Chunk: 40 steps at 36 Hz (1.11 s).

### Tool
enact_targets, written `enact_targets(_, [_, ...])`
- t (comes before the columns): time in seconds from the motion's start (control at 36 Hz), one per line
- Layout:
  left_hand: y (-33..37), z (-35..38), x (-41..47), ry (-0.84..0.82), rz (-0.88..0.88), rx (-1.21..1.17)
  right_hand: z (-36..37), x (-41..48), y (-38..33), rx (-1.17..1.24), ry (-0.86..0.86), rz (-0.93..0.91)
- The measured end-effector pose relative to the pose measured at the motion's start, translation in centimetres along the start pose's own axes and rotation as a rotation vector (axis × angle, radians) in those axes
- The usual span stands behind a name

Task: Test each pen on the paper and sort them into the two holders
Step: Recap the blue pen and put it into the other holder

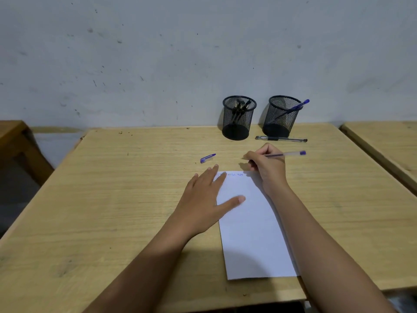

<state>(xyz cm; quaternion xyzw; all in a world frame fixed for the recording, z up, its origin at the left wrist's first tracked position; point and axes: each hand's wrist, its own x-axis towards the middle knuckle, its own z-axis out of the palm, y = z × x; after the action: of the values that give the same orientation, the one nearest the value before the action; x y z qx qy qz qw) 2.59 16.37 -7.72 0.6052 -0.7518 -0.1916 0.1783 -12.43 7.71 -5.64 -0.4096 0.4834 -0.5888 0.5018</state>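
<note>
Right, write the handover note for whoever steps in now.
Left hand: open, flat on the white sheet of paper.
Right hand: grips a clear-barrelled blue pen near the paper's top; its blue cap lies on the wooden desk.
Done: dark pens in the left black mesh holder, one blue pen in the right black mesh holder; blue scribbles on paper.
Left: sort the held pen; test the black pen lying before the right holder.
</note>
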Motion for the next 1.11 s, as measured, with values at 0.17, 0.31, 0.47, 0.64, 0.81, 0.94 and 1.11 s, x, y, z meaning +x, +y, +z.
enact_targets(0.17, [-0.9,-1.3,1.8,0.342,-0.071,-0.234,-0.4,-0.1,-0.5,0.251,0.001,0.058])
enact_targets(0.31, [-2.8,-1.7,4.8,0.297,-0.135,-0.052,-1.0,0.0,-1.2,0.268,0.011,0.073])
enact_targets(0.47, [-3.2,-2.0,6.4,0.298,-0.09,-0.001,-1.8,-0.1,-3.0,0.257,-0.024,0.064])
enact_targets(0.64, [-2.7,-2.6,6.1,0.32,-0.084,-0.165,-1.7,-1.7,-4.6,0.157,-0.109,0.019])
enact_targets(0.81, [0.4,-3.7,3.9,0.362,-0.058,-0.733,-2.2,-3.1,-5.3,0.128,-0.12,-0.048])
enact_targets(0.94, [2.6,-4.8,2.6,0.361,-0.014,-0.912,-2.5,-4.2,-5.8,0.173,-0.147,-0.071])
enact_targets(1.11, [3.7,-5.6,1.4,0.365,0.029,-1.0,-2.8,-5.0,-7.0,0.247,-0.162,-0.095])
